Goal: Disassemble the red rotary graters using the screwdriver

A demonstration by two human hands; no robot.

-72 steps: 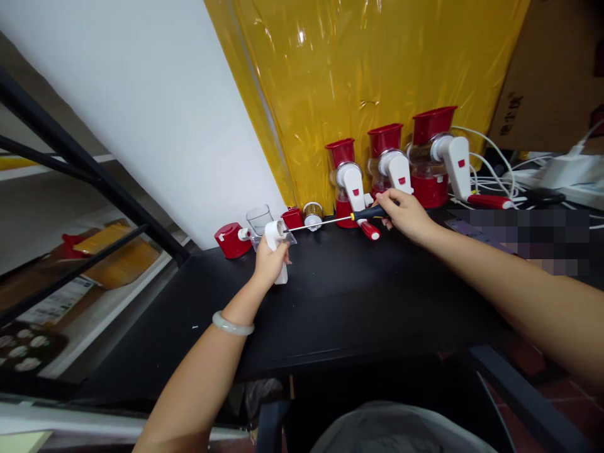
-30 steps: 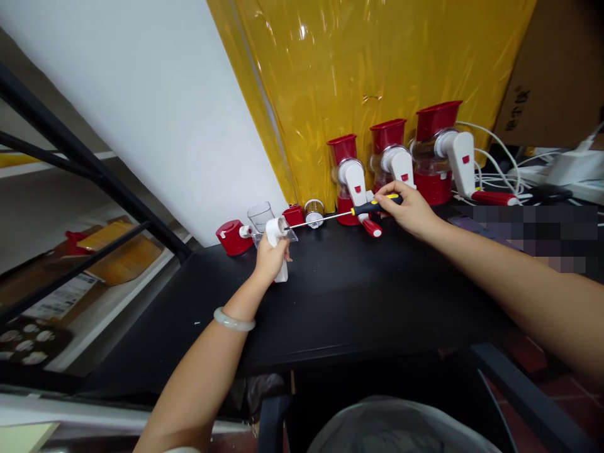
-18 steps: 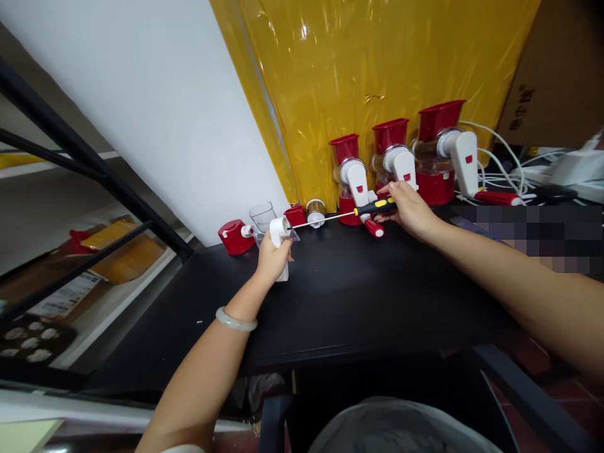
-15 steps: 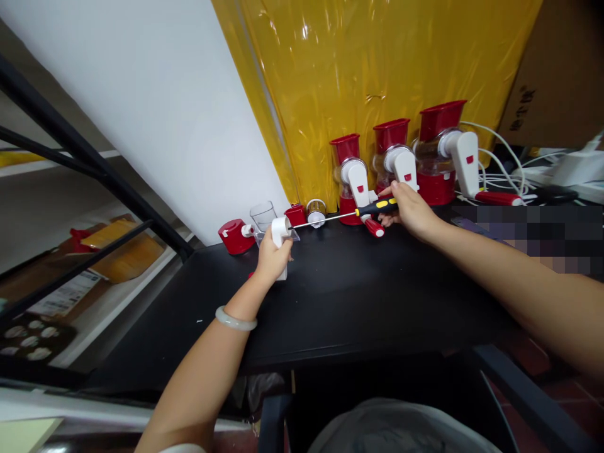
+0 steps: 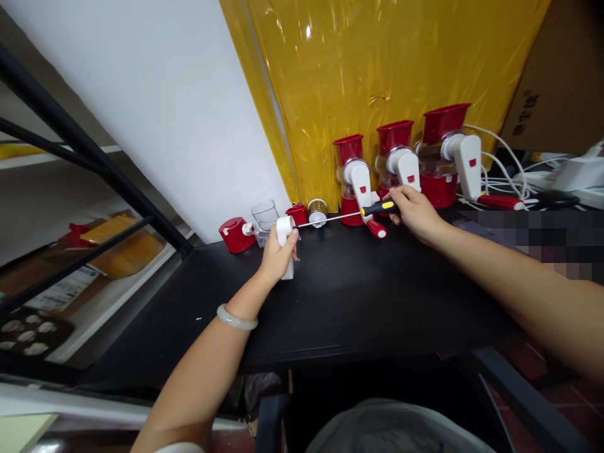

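My left hand [image 5: 274,258] is closed round a white crank handle [image 5: 285,228], its round end upward above the black table. In my right hand [image 5: 418,214] is a screwdriver [image 5: 376,208], gripped by the end of its black and yellow handle. The long shaft points left and its tip meets the opening in the crank's round end, which hides how deep it goes. Behind my left hand are a red base [image 5: 236,235], a clear plastic housing [image 5: 265,214], a small red part [image 5: 296,214] and a metal grater drum [image 5: 318,212].
Three rotary graters [image 5: 350,173] with red hoppers and white cranks stand along the back of the black table [image 5: 358,296]. White cables [image 5: 512,182] and a cardboard box [image 5: 538,82] are at the right. A black-framed shelf [image 5: 127,189] rises at the left.
The crank handle in my left hand has shifted slightly right and tilts a little differently. My right hand's fingers have drawn back toward the screwdriver handle's end.
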